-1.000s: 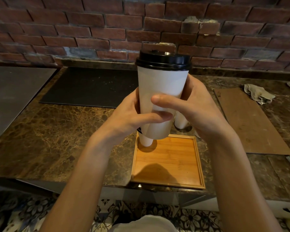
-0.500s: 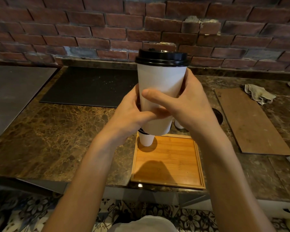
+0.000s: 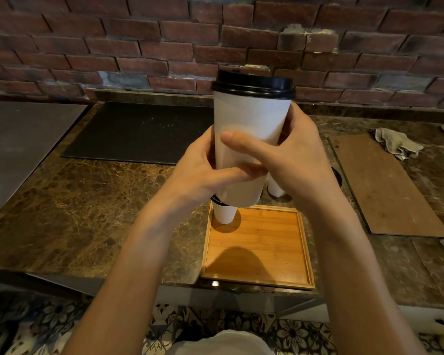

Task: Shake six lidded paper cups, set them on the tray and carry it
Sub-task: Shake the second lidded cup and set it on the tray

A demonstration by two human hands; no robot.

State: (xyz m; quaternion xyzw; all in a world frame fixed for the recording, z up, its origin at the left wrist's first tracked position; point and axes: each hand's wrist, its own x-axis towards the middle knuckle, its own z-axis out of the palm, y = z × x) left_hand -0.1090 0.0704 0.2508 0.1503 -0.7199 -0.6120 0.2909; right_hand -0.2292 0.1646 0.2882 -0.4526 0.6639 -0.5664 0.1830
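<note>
Fingers of left hand and right hand wrapped round white paper cup, black lid on, held upright in air, in view over far edge of tray. Second cup stands in far-left tray corner. Tray square, bamboo, on brown veined marble bench; rough brick wall behind; matte black mat, crumpled rag.

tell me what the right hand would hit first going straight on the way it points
The right hand grips the cup, which would travel with it; beyond that the way looks free up to the brick wall, though depth is unclear.
</note>
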